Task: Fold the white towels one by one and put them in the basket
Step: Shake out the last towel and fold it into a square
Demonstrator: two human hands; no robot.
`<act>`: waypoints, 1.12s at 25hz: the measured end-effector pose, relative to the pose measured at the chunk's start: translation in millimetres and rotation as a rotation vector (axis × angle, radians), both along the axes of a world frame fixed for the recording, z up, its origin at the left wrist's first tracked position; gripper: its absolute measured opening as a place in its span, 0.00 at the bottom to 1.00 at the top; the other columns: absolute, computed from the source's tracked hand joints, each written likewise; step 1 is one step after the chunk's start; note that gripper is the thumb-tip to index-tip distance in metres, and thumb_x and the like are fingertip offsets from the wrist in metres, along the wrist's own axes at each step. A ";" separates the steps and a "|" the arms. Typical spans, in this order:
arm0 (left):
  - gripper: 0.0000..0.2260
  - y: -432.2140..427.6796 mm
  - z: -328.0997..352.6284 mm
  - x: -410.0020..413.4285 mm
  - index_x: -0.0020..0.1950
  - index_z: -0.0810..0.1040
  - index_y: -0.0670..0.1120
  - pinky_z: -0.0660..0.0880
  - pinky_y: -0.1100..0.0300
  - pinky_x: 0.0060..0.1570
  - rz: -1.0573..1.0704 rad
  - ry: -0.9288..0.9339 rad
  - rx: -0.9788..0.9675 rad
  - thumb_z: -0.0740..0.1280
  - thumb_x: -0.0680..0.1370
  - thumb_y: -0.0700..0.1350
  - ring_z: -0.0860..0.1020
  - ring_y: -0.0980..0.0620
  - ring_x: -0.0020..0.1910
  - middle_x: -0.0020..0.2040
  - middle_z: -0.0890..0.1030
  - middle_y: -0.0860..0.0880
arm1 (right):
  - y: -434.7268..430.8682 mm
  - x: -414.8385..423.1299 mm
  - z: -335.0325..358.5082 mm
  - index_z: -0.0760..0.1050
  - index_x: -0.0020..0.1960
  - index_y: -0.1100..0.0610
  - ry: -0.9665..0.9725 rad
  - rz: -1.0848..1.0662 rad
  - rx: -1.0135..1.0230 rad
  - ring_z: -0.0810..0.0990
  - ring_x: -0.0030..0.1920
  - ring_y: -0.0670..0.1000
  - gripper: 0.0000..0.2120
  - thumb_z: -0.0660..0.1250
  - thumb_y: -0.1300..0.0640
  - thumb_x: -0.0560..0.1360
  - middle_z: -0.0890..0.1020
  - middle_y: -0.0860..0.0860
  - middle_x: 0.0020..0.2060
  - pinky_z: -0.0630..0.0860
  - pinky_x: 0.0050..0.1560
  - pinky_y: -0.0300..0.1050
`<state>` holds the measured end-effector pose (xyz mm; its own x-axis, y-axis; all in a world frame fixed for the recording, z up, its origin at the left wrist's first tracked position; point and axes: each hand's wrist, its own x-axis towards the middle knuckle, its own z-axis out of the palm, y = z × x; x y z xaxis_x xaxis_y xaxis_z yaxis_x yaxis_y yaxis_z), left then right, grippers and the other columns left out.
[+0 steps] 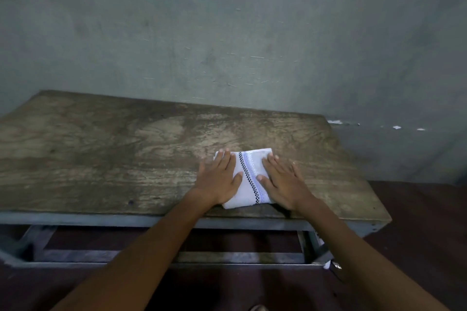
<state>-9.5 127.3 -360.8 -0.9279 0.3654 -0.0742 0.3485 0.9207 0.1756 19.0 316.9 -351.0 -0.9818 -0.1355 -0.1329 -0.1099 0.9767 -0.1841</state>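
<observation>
The folded towel (249, 179) lies under both flat palms, left hand (218, 179) and right hand (283, 182) pressing its two ends, fingers straight.

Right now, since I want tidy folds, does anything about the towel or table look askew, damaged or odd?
The folded towel lies slightly slanted to the front edge of the table, its near end close to that edge. The left hand and right hand press flat on it. The wood is worn and stained.
</observation>
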 end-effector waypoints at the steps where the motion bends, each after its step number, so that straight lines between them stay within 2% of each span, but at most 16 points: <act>1: 0.27 -2.1 -3.4 -4.7 0.77 0.43 0.46 0.42 0.41 0.73 -0.006 -0.012 0.016 0.43 0.82 0.56 0.41 0.51 0.77 0.78 0.42 0.48 | -0.8 -2.7 -1.5 0.44 0.77 0.53 -0.036 -0.009 -0.004 0.41 0.77 0.46 0.31 0.44 0.39 0.79 0.44 0.49 0.77 0.38 0.75 0.55; 4: 0.26 -13.5 -1.6 -21.9 0.77 0.42 0.46 0.37 0.42 0.72 -0.016 -0.005 -0.010 0.42 0.82 0.55 0.40 0.51 0.77 0.78 0.42 0.49 | -7.7 -10.9 2.0 0.42 0.77 0.55 -0.073 -0.020 0.039 0.40 0.77 0.48 0.33 0.44 0.38 0.79 0.43 0.51 0.77 0.37 0.74 0.57; 6: 0.26 -25.2 2.0 -23.6 0.77 0.49 0.46 0.40 0.43 0.72 0.038 0.047 0.023 0.42 0.81 0.56 0.46 0.49 0.77 0.78 0.48 0.47 | -14.6 -15.8 9.7 0.46 0.77 0.57 0.015 0.005 0.113 0.42 0.77 0.50 0.33 0.46 0.39 0.79 0.47 0.52 0.77 0.35 0.73 0.58; 8: 0.28 -34.9 0.3 -1.4 0.71 0.64 0.46 0.54 0.47 0.69 0.173 0.174 0.137 0.41 0.78 0.57 0.61 0.45 0.71 0.71 0.65 0.43 | -22.3 -20.3 13.2 0.49 0.76 0.55 0.139 0.043 0.103 0.45 0.77 0.50 0.31 0.47 0.40 0.79 0.51 0.52 0.77 0.37 0.74 0.57; 10: 0.23 -42.5 -5.3 36.0 0.58 0.76 0.44 0.69 0.50 0.57 0.305 0.262 0.368 0.47 0.77 0.54 0.73 0.43 0.54 0.55 0.76 0.42 | -33.4 -22.3 9.0 0.48 0.76 0.51 0.152 0.106 0.040 0.45 0.77 0.50 0.30 0.47 0.39 0.79 0.51 0.51 0.77 0.39 0.75 0.56; 11: 0.18 -44.7 -4.1 53.6 0.53 0.78 0.43 0.72 0.53 0.51 0.348 0.215 0.546 0.53 0.78 0.50 0.75 0.44 0.49 0.50 0.78 0.42 | -39.2 -22.9 4.3 0.47 0.76 0.48 0.123 0.135 0.006 0.44 0.77 0.49 0.29 0.47 0.38 0.79 0.50 0.50 0.77 0.39 0.75 0.55; 13: 0.11 -41.3 1.1 78.2 0.53 0.80 0.43 0.74 0.62 0.41 0.378 -0.064 0.856 0.59 0.79 0.42 0.78 0.52 0.40 0.43 0.82 0.47 | -46.7 -24.0 -4.3 0.45 0.76 0.43 0.056 0.167 -0.027 0.43 0.77 0.49 0.28 0.46 0.38 0.79 0.47 0.50 0.78 0.39 0.75 0.55; 15: 0.12 -34.2 3.6 86.1 0.57 0.78 0.47 0.67 0.67 0.24 0.411 -0.355 1.078 0.60 0.78 0.39 0.72 0.60 0.25 0.29 0.76 0.55 | -47.6 -25.5 -7.8 0.45 0.76 0.41 0.036 0.162 -0.022 0.42 0.77 0.49 0.27 0.45 0.38 0.79 0.46 0.50 0.78 0.39 0.74 0.54; 17: 0.13 -30.2 1.3 84.4 0.59 0.76 0.51 0.58 0.68 0.19 0.495 -0.587 1.273 0.59 0.78 0.39 0.63 0.59 0.19 0.22 0.67 0.55 | -47.6 -25.0 -10.3 0.45 0.76 0.42 0.037 0.153 0.003 0.41 0.77 0.49 0.27 0.44 0.39 0.79 0.45 0.50 0.77 0.39 0.75 0.52; 19: 0.12 -26.7 0.2 79.9 0.56 0.75 0.51 0.56 0.68 0.19 0.511 -0.708 1.382 0.60 0.78 0.38 0.61 0.58 0.20 0.23 0.65 0.54 | -47.5 -23.9 -12.6 0.45 0.76 0.42 0.042 0.152 0.026 0.40 0.77 0.48 0.27 0.44 0.39 0.79 0.44 0.50 0.77 0.39 0.75 0.51; 21: 0.09 -23.5 2.1 78.6 0.54 0.75 0.48 0.58 0.68 0.19 0.491 -0.754 1.390 0.61 0.78 0.38 0.62 0.57 0.20 0.24 0.65 0.53 | -48.0 -23.7 -14.6 0.45 0.76 0.42 0.051 0.151 0.021 0.41 0.77 0.48 0.26 0.43 0.39 0.79 0.45 0.50 0.77 0.40 0.75 0.51; 24: 0.08 -21.7 1.1 81.2 0.56 0.74 0.44 0.65 0.64 0.21 0.462 -0.688 1.285 0.64 0.77 0.40 0.68 0.55 0.21 0.27 0.71 0.51 | -48.0 -25.3 -15.2 0.47 0.76 0.42 0.072 0.140 0.010 0.42 0.77 0.48 0.25 0.43 0.39 0.79 0.46 0.50 0.78 0.41 0.76 0.51; 28: 0.09 -24.6 -1.8 84.6 0.56 0.73 0.45 0.70 0.62 0.22 0.386 -0.600 1.205 0.66 0.77 0.43 0.74 0.53 0.22 0.37 0.80 0.45 | -48.7 -24.4 -15.6 0.48 0.76 0.42 0.074 0.128 0.008 0.43 0.77 0.48 0.25 0.43 0.40 0.79 0.47 0.49 0.77 0.41 0.76 0.51</act>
